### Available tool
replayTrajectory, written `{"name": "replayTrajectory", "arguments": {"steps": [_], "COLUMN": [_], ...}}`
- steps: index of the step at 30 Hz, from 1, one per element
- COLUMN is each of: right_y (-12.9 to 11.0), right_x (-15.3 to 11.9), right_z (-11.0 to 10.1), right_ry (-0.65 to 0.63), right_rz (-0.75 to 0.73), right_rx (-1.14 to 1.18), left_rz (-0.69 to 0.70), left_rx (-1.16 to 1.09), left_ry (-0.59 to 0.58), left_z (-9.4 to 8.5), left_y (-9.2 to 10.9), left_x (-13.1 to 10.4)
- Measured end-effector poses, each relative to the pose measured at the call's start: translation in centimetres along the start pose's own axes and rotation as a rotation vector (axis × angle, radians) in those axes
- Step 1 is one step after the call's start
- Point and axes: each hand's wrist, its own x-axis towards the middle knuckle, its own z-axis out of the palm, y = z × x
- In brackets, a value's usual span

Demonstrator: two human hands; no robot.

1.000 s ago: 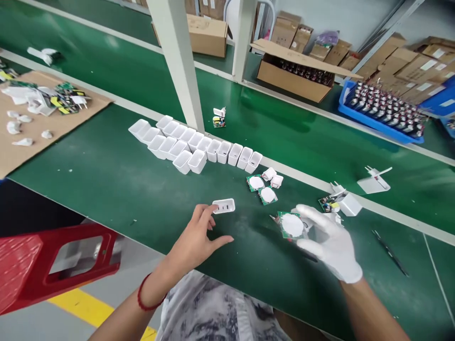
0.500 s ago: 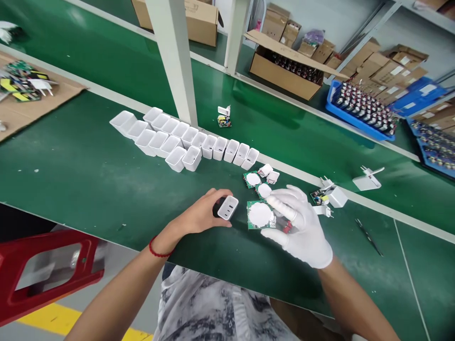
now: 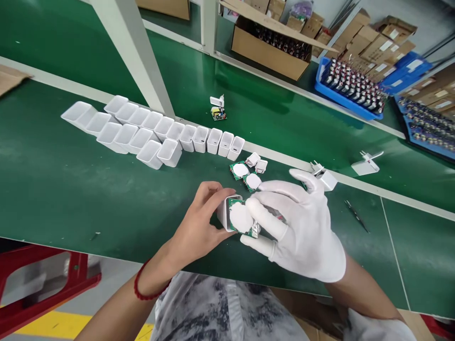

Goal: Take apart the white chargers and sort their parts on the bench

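Observation:
My bare left hand [image 3: 202, 222] grips a white charger housing [image 3: 222, 215] by its sides, its mouth turned to the right. Between the gloved fingers of my right hand [image 3: 295, 222] is a green circuit board [image 3: 241, 217] with a round white pad on its face. The board's left edge sits at the mouth of the housing, partly inside it; how deep, I cannot tell. My right fingers hide the board's right end. Just beyond lie two more padded circuit boards [image 3: 253, 181] and two small white plug pieces [image 3: 261, 166].
Rows of white housings [image 3: 149, 154] stand at the left. Tweezers [image 3: 357, 217] and white charger parts [image 3: 327, 180] lie at the right. A pillar [image 3: 133, 57] rises behind the housings. A blue tray [image 3: 351, 90] and a cardboard box [image 3: 270, 52] stand at the back.
My right hand has brought the circuit board left to the housing's mouth, and its edge now overlaps the opening. My left hand has turned the housing toward the board. The view has shifted.

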Motion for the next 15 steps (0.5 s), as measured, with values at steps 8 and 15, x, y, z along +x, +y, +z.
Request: {"name": "replayTrajectory", "arguments": {"steps": [8, 15], "right_y": [0.15, 0.51], "right_x": [0.14, 0.36], "right_z": [-0.88, -0.53], "right_ry": [-0.091, -0.110], "right_rz": [0.008, 0.004], "right_rx": [-0.052, -0.064], "left_rz": [0.063, 0.089], "left_rx": [0.051, 0.083], "left_ry": [0.045, 0.037], "left_z": [0.83, 1.04], "left_y": [0.19, 0.20], "left_x": [0.42, 0.72]}}
